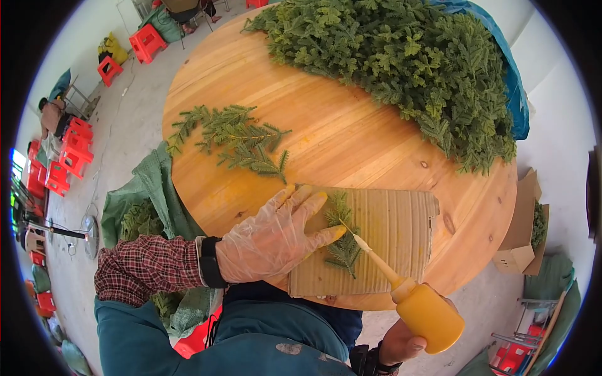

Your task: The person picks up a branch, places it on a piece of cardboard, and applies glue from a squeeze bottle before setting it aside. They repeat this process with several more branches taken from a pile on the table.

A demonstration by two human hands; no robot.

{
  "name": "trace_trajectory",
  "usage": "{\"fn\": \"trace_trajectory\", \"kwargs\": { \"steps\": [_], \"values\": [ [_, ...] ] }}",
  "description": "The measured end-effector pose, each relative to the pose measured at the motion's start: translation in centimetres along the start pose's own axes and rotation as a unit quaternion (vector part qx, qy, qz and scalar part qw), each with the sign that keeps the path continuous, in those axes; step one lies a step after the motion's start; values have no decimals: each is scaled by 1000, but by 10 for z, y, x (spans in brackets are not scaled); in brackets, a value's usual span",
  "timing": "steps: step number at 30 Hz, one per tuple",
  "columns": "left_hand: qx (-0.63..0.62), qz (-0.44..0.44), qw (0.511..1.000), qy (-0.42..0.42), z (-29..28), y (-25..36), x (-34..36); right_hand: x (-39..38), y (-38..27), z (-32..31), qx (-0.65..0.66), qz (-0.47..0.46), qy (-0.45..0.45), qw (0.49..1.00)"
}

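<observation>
My left hand [269,235], in a clear plastic glove with yellow-stained fingertips, lies with its fingers stretched over the cardboard sheet [401,232]. Its thumb tip meets a small green artificial fir sprig [343,247] lying on that cardboard. In my right hand [401,341] is a yellow squeeze bottle [433,319], tilted so that its long pale nozzle [376,258] points at the sprig's middle. The nozzle tip is at the stem; whether it touches cannot be made out. The bottle hides part of the right fingers.
On the round wooden table [313,144], loose fir sprigs [238,138] lie at the left and a large pile of greenery [401,69] rests on blue plastic at the back. A green sack [144,188] adjoins the left edge. An open carton [523,232] stands right; red stools [147,42] are beyond.
</observation>
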State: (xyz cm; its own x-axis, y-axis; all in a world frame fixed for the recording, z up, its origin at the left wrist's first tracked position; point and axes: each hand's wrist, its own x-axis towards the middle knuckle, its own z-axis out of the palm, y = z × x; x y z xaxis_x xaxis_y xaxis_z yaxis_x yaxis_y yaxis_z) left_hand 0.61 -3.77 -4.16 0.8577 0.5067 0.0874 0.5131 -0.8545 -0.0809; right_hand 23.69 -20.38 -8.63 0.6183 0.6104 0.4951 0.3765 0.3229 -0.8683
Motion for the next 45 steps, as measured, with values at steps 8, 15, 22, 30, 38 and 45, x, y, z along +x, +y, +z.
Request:
{"fn": "trace_trajectory", "kwargs": {
  "steps": [8,15,22,30,38,45],
  "values": [
    [-16,37,999,15,-2,-5,8,-1,-5,3,-71,-52,-22,996],
    [-90,62,994,3,4,-11,20,3,-16,8,-145,-99,-24,984],
    [-119,84,989,38,6,-21,23,2,-11,-5,-107,-94,-1,990],
    [-185,36,976,109,19,-29,35,1,-10,-11,-80,-60,48,994],
    [-218,53,971,87,17,-38,47,14,-21,-6,-106,-73,-40,991],
    [-259,26,965,6,6,-39,60,11,-23,8,-148,-4,-17,989]
  ]
}}
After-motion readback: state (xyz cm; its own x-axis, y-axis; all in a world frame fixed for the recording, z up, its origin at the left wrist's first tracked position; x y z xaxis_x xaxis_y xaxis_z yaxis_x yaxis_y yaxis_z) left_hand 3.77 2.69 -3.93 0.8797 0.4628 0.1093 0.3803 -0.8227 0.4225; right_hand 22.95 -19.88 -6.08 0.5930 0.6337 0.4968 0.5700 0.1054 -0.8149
